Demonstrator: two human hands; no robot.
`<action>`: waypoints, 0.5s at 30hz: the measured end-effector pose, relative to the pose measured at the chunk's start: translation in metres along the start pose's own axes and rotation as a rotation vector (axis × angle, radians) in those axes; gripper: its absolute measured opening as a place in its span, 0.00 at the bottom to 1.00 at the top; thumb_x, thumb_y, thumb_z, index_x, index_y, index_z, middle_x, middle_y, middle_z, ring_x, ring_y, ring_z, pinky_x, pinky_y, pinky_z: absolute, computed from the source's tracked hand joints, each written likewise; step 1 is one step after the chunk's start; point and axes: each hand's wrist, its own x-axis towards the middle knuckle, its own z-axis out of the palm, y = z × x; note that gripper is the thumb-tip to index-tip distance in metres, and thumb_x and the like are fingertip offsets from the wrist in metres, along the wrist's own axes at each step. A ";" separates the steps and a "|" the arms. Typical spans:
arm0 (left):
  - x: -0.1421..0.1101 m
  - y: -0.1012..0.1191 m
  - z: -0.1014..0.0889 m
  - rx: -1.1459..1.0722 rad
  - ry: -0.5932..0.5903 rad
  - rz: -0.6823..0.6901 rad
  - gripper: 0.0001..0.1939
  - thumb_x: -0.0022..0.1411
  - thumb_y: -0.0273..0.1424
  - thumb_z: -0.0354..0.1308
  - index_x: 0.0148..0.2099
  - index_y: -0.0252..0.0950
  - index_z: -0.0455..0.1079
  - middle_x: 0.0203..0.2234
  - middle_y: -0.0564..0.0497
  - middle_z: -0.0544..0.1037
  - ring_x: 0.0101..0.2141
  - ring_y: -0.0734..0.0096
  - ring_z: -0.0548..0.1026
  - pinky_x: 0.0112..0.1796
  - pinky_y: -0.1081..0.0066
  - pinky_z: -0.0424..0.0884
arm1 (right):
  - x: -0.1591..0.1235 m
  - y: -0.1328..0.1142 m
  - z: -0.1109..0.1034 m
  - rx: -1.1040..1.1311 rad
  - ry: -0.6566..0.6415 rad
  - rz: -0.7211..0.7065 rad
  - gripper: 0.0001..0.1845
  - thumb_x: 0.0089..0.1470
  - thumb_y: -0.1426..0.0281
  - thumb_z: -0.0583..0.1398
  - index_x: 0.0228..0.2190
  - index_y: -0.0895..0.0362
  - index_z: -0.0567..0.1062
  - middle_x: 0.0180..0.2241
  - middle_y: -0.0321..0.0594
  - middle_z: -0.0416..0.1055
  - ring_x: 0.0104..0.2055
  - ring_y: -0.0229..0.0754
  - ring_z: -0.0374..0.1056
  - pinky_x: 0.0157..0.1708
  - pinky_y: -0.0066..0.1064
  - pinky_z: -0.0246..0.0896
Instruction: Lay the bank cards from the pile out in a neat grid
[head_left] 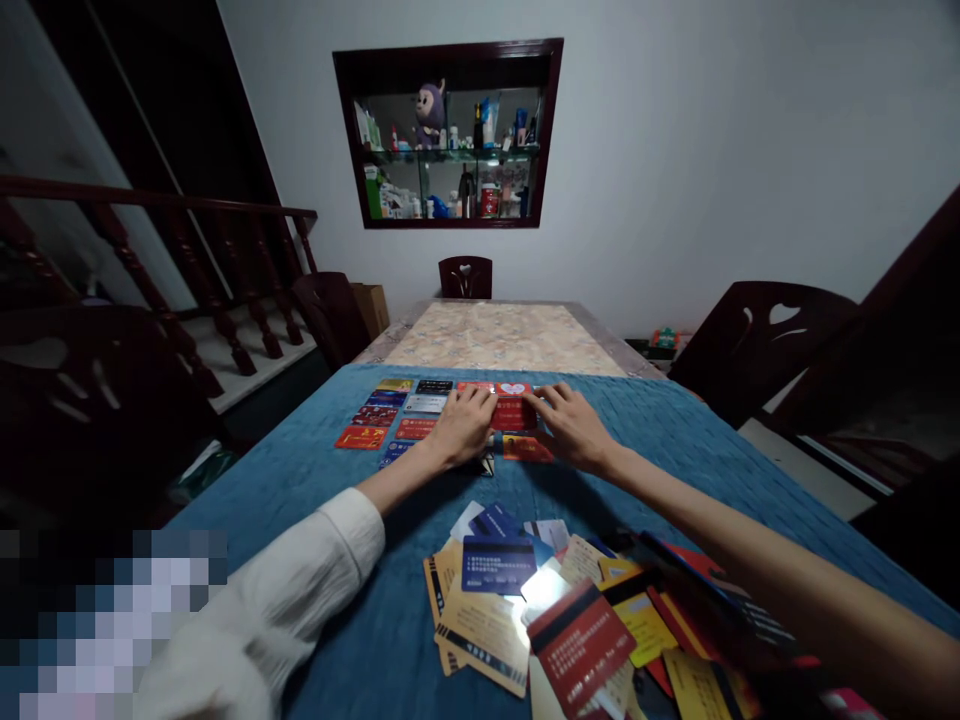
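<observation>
A red card [514, 414] lies between my two hands, within the rows of cards on the blue cloth. My left hand [466, 422] has its bent fingers at the card's left edge and covers part of the cards under it. At the right edge, my right hand [571, 425] grips the same card with curved fingers and thumb. Just above it is a red card with a white heart [513, 390]. An orange-red card [526, 448] sits below. To the left are more cards in columns, among them a red-orange card [361, 437] and a black card [433, 387].
Nearer me is a loose, overlapping pile with a blue card [498, 564], a dark red card [581, 645] and tan cards [484, 625]; my right forearm passes over its right side. The blue cloth [352, 640] covers the near table. Dark wooden chairs [765, 340] stand around it.
</observation>
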 end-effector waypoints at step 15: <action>0.042 -0.060 0.019 0.050 -0.190 -0.095 0.14 0.62 0.30 0.54 0.50 0.34 0.66 0.52 0.39 0.70 0.55 0.50 0.62 0.49 0.53 0.64 | 0.079 0.007 0.033 0.102 -0.238 0.104 0.19 0.60 0.63 0.57 0.51 0.54 0.73 0.55 0.47 0.69 0.54 0.55 0.57 0.44 0.39 0.55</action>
